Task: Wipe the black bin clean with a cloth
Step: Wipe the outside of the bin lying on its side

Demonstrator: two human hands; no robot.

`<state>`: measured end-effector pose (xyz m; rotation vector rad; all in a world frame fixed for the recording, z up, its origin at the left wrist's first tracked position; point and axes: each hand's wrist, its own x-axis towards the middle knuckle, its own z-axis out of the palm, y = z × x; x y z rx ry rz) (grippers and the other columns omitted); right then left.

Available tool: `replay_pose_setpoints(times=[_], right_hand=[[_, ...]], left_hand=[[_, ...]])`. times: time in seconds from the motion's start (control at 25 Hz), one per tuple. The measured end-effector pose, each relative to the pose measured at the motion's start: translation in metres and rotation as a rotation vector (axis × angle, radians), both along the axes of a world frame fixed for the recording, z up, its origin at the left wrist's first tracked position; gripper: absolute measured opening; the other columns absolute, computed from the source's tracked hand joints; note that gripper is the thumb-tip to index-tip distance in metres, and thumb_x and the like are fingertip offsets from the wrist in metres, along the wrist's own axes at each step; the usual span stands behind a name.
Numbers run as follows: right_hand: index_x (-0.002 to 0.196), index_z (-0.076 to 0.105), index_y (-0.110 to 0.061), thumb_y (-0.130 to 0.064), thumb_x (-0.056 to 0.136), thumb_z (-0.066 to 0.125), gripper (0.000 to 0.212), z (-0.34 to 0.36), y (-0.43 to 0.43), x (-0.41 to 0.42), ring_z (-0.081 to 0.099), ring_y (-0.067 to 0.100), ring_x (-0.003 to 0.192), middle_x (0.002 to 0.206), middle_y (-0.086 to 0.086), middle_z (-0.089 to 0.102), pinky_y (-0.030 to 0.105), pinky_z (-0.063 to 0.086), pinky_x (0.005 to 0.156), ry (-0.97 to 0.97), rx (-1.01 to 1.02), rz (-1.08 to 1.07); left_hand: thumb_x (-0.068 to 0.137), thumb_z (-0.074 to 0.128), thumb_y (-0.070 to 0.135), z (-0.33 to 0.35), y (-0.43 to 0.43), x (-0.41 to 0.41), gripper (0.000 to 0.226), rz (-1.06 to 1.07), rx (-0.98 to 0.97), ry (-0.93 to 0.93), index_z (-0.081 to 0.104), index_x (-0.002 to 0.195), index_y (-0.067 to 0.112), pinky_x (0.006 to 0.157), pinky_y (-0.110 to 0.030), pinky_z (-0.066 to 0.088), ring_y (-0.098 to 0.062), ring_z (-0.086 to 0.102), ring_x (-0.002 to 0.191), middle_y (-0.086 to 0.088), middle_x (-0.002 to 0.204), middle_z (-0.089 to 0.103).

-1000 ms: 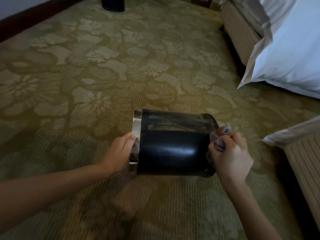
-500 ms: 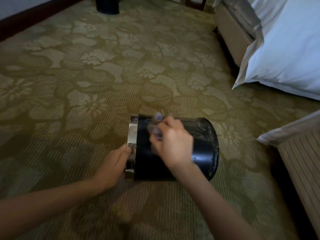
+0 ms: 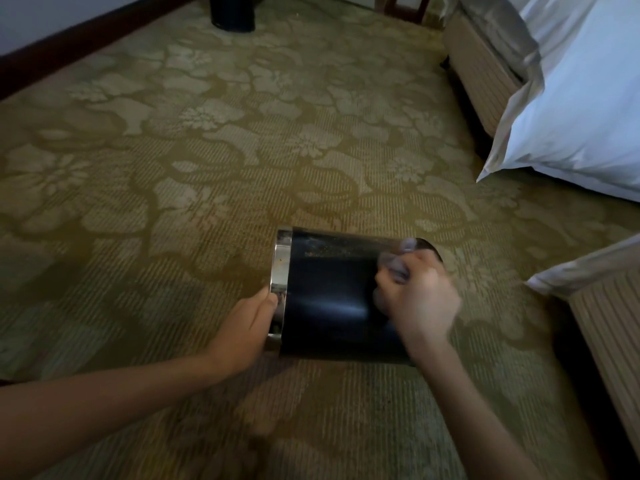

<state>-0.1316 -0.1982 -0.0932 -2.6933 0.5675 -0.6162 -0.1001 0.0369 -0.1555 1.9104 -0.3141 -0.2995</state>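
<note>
Pressing crumpled cloth (image 3: pixel 395 267), glossy cylindrical bin (image 3: pixel 329 289); floral carpet (image 3: pixel 173 174)

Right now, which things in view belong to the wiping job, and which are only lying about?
For the job:
- bin, on its side
- cloth, gripped by the right hand against the bin
- left hand, holding the bin's metal rim

Lying about:
- bedding
- bed base
- dark container by the wall
- carpet
</note>
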Motion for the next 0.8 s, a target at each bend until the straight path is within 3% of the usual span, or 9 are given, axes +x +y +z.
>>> replay_pose_setpoints(times=[0.08, 0.2, 0.32, 0.44, 0.6, 0.72, 0.8], right_hand=[[0.088, 0.071, -0.022, -0.035, 0.081, 0.071, 0.014, -0.001, 0.055, 0.015, 0.061, 0.017, 0.084, 0.094, -0.006, 0.062, 0.022, 0.035, 0.064, -0.005, -0.069, 0.178], [0.084, 0.072, -0.016, -0.030, 0.078, 0.074, 0.016, -0.001, 0.112, 0.035, 0.062, 0.019, 0.080, 0.089, -0.001, 0.063, 0.026, 0.044, 0.059, -0.043, -0.156, 0.389], [0.091, 0.072, -0.018, -0.036, 0.085, 0.068, 0.019, 0.004, 0.086, 0.038, 0.061, 0.019, 0.088, 0.096, -0.002, 0.063, 0.032, 0.050, 0.063, 0.012, -0.182, 0.386], [0.098, 0.068, -0.025, -0.044, 0.091, 0.061, 0.022, 0.005, 0.010, 0.013, 0.061, 0.019, 0.091, 0.104, -0.004, 0.061, 0.030, 0.046, 0.066, 0.114, -0.088, 0.183], [0.087, 0.069, -0.019, -0.042, 0.088, 0.067, 0.023, 0.006, -0.057, -0.024, 0.059, 0.019, 0.078, 0.097, -0.002, 0.064, 0.030, 0.041, 0.059, 0.043, 0.018, -0.061], [0.083, 0.069, -0.018, -0.039, 0.087, 0.068, 0.022, 0.002, -0.029, -0.018, 0.054, 0.017, 0.075, 0.095, -0.004, 0.061, 0.027, 0.032, 0.060, 0.005, -0.015, -0.066], [0.084, 0.068, -0.022, -0.040, 0.087, 0.067, 0.018, 0.003, 0.010, -0.005, 0.059, 0.017, 0.081, 0.096, -0.006, 0.060, 0.026, 0.035, 0.062, 0.015, -0.007, 0.070]], left_hand=[[0.104, 0.032, 0.017, -0.001, 0.003, -0.001, 0.039, -0.012, 0.040, -0.007, 0.059, 0.082, 0.001, 0.065, -0.048, 0.050, -0.023, 0.060, 0.064, -0.014, 0.072, 0.065], [0.105, 0.032, 0.017, -0.002, 0.007, 0.000, 0.034, -0.033, 0.074, -0.038, 0.061, 0.090, 0.011, 0.054, -0.031, 0.045, -0.006, 0.056, 0.055, 0.000, 0.068, 0.067], [0.105, 0.032, 0.014, 0.000, 0.005, 0.003, 0.036, -0.044, 0.050, -0.038, 0.056, 0.077, 0.020, 0.049, -0.013, 0.039, 0.000, 0.055, 0.050, 0.015, 0.063, 0.065], [0.105, 0.031, 0.019, 0.003, 0.006, 0.000, 0.041, -0.083, 0.058, 0.014, 0.058, 0.074, 0.014, 0.052, -0.019, 0.046, -0.007, 0.059, 0.056, 0.005, 0.067, 0.066], [0.104, 0.032, 0.015, 0.007, 0.012, -0.010, 0.039, -0.124, 0.090, 0.017, 0.060, 0.079, 0.003, 0.054, -0.025, 0.050, -0.017, 0.060, 0.061, -0.011, 0.070, 0.064], [0.104, 0.033, 0.014, 0.010, 0.012, -0.011, 0.038, -0.122, 0.069, 0.008, 0.059, 0.081, 0.000, 0.061, -0.038, 0.052, -0.022, 0.061, 0.065, -0.015, 0.072, 0.064], [0.105, 0.032, 0.015, 0.012, 0.012, -0.008, 0.039, -0.111, 0.047, 0.015, 0.058, 0.081, -0.001, 0.066, -0.047, 0.051, -0.029, 0.061, 0.067, -0.019, 0.073, 0.063]])
